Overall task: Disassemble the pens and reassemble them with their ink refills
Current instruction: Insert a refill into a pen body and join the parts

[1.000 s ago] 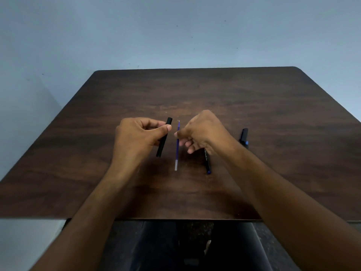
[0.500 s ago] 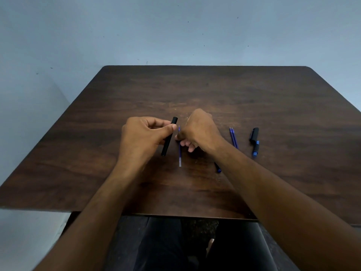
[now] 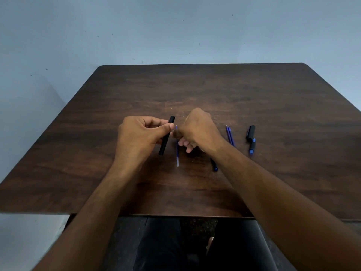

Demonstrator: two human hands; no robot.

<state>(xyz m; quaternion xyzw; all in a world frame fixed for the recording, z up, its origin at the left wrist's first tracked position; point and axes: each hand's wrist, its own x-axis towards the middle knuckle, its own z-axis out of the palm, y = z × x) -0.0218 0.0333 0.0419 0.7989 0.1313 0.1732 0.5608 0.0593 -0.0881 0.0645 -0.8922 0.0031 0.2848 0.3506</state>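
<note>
My left hand (image 3: pixel 140 135) pinches a black pen barrel (image 3: pixel 166 136) between thumb and fingers, held above the table and tilted slightly. My right hand (image 3: pixel 197 130) is closed on a thin blue ink refill (image 3: pixel 177 153), which hangs close to the right of the barrel with its pale end down and its tip up beside my left thumb. A second black pen (image 3: pixel 214 165) with a blue end lies on the dark wooden table (image 3: pixel 273 98), mostly hidden under my right wrist. Two loose blue refills (image 3: pixel 229 133) lie to the right of my right hand.
A black cap and a short black and blue pen piece (image 3: pixel 251 139) lie at the right of the loose refills. A pale blue wall stands behind the table. My legs show below the table's near edge.
The view has tilted so that the loose refills and cap at the right came into sight. The refill has drawn closer to the barrel. Both hands keep their grips.
</note>
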